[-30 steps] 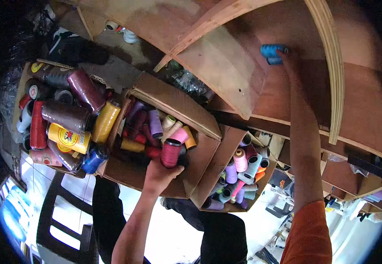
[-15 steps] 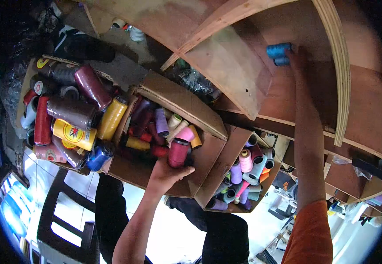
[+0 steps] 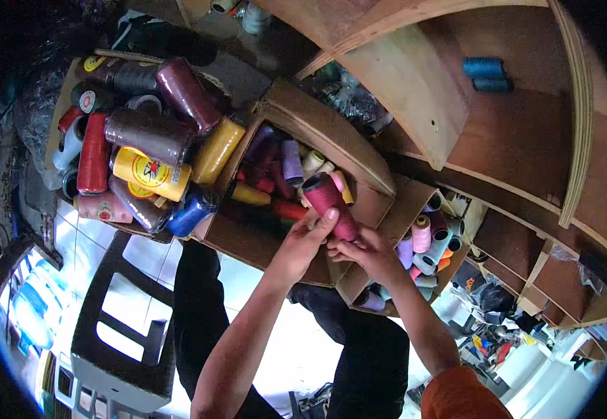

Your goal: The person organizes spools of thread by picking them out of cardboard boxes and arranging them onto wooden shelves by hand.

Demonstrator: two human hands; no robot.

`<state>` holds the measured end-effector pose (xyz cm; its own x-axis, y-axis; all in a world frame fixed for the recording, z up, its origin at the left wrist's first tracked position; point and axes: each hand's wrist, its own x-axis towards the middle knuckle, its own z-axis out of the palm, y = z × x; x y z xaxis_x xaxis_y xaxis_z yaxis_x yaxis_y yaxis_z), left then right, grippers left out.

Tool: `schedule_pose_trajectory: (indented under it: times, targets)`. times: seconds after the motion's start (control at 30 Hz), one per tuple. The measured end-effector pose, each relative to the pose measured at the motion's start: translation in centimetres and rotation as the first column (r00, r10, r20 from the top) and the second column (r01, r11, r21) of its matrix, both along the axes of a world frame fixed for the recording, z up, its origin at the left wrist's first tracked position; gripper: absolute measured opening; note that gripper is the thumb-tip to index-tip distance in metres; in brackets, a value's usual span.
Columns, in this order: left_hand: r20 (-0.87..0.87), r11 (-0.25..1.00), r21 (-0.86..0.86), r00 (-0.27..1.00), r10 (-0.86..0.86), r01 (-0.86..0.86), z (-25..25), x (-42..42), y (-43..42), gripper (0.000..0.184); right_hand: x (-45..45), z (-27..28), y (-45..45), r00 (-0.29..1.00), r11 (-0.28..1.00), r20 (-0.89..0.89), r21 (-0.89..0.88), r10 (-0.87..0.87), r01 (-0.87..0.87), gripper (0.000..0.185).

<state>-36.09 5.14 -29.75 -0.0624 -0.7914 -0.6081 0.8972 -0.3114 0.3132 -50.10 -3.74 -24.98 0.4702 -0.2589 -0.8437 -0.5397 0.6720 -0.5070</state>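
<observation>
A dark pink thread spool (image 3: 331,205) is held tilted between my two hands, over the middle cardboard box (image 3: 331,126). My left hand (image 3: 299,244) wraps around its side, thumb along the thread. The fingers of my right hand (image 3: 364,250) pinch its lower end. Inside the box below lie purple, cream, yellow and red thread spools (image 3: 292,162), partly hidden by the walls and my hands. Two blue thread spools (image 3: 485,70) lie together on the wooden shelf (image 3: 527,133) at the upper right, with neither hand on them.
A box heaped with large wrapped thread cones (image 3: 148,133) stands at the left. Another cardboard box (image 3: 415,209) of coloured spools is at the right, beside my right forearm. A curved wooden divider (image 3: 577,126) crosses the shelf. A dark chair (image 3: 118,335) stands on the tiled floor.
My right hand has let go of the blue spools on the shelf and come down to the dark pink spool. My left hand has raised and tilted that spool.
</observation>
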Motion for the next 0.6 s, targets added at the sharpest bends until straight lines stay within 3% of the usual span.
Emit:
schedule_pose_trajectory:
  times: [0.1, 0.13, 0.2, 0.3, 0.33, 0.37, 0.43, 0.5, 0.53, 0.6]
  targets:
    - [0.091, 0.991, 0.07, 0.989, -0.117, 0.111, -0.1, -0.1, 0.4, 0.048, -0.5, 2.0, -1.2, 0.999, 0.978, 0.023, -0.201, -0.043, 0.047, 0.04]
    - [0.115, 0.985, 0.104, 0.982, -0.151, 0.14, -0.1, -0.2, 0.4, 0.048, -0.8, 2.1, -1.5, 0.99, 0.965, -0.027, -0.228, -0.136, 0.127, 0.034]
    - [0.154, 0.969, 0.113, 0.959, -0.238, 0.222, -0.8, -0.7, 0.5, 0.053, -1.7, 2.0, -2.6, 0.994, 0.953, -0.062, -0.297, -0.089, 0.067, 0.033]
    - [0.166, 0.992, 0.031, 0.978, -0.129, 0.126, 1.2, -0.6, -0.9, 0.053, -1.1, 3.6, -4.8, 0.989, 0.877, -0.091, -0.476, -0.118, 0.061, 0.032]
    - [0.205, 0.987, -0.039, 0.968, -0.144, 0.155, 1.4, -0.3, -1.2, 0.071, -1.1, 4.0, -5.9, 0.983, 0.834, -0.127, -0.55, -0.136, 0.044, 0.033]
    - [0.219, 0.978, -0.031, 0.956, -0.194, 0.205, 1.2, -0.5, -1.3, 0.075, -0.7, 4.1, -7.0, 0.976, 0.792, -0.16, -0.611, -0.15, 0.021, 0.034]
    - [0.251, 0.957, 0.007, 0.926, -0.282, 0.29, -0.2, -1.6, -0.7, 0.085, 0.5, 5.5, -11.6, 0.954, 0.585, -0.188, -0.811, -0.234, -0.016, 0.035]
    - [0.346, 0.923, 0.063, 0.859, -0.376, 0.379, -1.7, -2.8, 0.1, 0.087, 1.8, 6.7, -16.9, 0.948, 0.219, -0.151, -0.972, -0.28, -0.09, 0.042]
    - [0.381, 0.908, 0.082, 0.829, -0.41, 0.411, -1.5, -2.7, 0.3, 0.086, 0.4, 6.7, -21.0, 0.936, 0.009, -0.27, -0.961, -0.226, -0.275, 0.047]
    - [0.43, 0.891, 0.125, 0.786, -0.445, 0.436, -1.3, -2.2, 0.1, 0.085, 2.9, 8.7, -25.4, 0.848, -0.145, -0.429, -0.86, -0.311, -0.489, 0.049]
